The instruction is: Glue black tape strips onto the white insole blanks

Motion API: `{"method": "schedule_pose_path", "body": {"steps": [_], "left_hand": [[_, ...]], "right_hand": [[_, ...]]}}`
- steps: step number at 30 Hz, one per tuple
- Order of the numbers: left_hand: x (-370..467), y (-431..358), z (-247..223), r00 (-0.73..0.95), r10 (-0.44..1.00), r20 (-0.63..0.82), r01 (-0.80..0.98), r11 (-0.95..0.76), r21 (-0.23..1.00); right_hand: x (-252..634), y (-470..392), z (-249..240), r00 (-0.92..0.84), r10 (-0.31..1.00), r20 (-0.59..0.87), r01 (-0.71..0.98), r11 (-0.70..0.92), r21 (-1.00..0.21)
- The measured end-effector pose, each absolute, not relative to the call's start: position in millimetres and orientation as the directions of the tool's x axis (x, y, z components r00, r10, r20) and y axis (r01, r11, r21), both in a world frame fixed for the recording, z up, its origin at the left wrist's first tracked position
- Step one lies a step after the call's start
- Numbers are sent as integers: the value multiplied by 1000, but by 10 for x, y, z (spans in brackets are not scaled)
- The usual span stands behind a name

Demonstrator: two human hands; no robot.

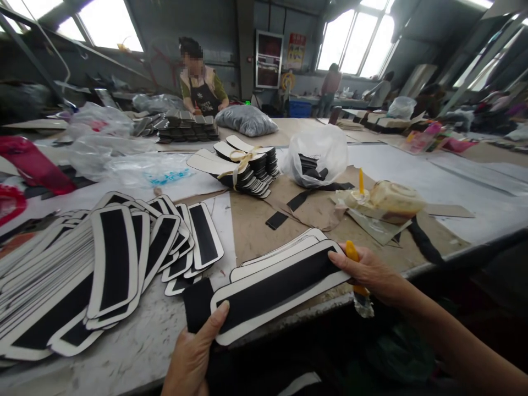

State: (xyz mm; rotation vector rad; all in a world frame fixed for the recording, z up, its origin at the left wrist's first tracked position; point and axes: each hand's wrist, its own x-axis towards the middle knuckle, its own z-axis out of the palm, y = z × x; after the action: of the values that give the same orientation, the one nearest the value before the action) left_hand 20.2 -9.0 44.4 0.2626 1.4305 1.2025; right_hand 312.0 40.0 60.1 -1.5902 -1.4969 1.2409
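Between my two hands I hold a long curved strip piece, white at the border with a black band along its middle. My left hand pinches its left end, thumb on top. My right hand grips the right end and also keeps a yellow-handled brush, its tip coated in pale paste, pointing down. A black fabric strip shows beside my left hand. Behind the held piece lie a few more white pieces. To the left spreads a large pile of matching black-banded pieces.
Bundles of tied strips stand mid-table. Beside them are a plastic bag of black strips and a paste-smeared container with a yellow stick. A co-worker stands across the table. Its front edge runs below my hands.
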Motion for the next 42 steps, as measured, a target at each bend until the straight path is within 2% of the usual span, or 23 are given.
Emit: {"method": "schedule_pose_path", "body": {"steps": [5,14,18,21,26,29,35,37,39,42], "left_hand": [[139,-125,324,-220,737,-639,-526,462,714],[162,-124,366,-270,782,-561,-542,358,761],[159,-153,367,-245,784,-570,-568,360,740],[155,-180,341,-284,728,-624,-608,366,704],[171,-182,351,-218,694,-686,-685,392,614],[182,-154,392,-222,649,-727,-666,444,599],[120,-89,375,-403,667,-627,-451,452,770],[90,-88,341,-431,655,-621,-392,484,782],[79,-109,317,-393,657,-643,-400,508,763],[95,-162,299,-306,742,-596,-490,415,767]], "right_hand": [[3127,397,593,-125,951,-284,282,-240,-929],[3132,389,635,-154,937,-313,262,-267,-928],[3094,349,630,-174,926,-336,32,-335,-942],[3045,301,642,-170,906,-389,-146,-413,-899],[3003,276,628,-113,895,-432,-267,-446,-855],[2993,297,604,-94,913,-397,-226,-408,-884],[2982,348,556,-113,952,-286,27,-285,-958],[2982,360,547,-118,952,-284,87,-275,-958],[2985,360,540,-99,945,-311,151,-294,-944],[2994,345,523,-49,937,-347,232,-327,-916]]}}
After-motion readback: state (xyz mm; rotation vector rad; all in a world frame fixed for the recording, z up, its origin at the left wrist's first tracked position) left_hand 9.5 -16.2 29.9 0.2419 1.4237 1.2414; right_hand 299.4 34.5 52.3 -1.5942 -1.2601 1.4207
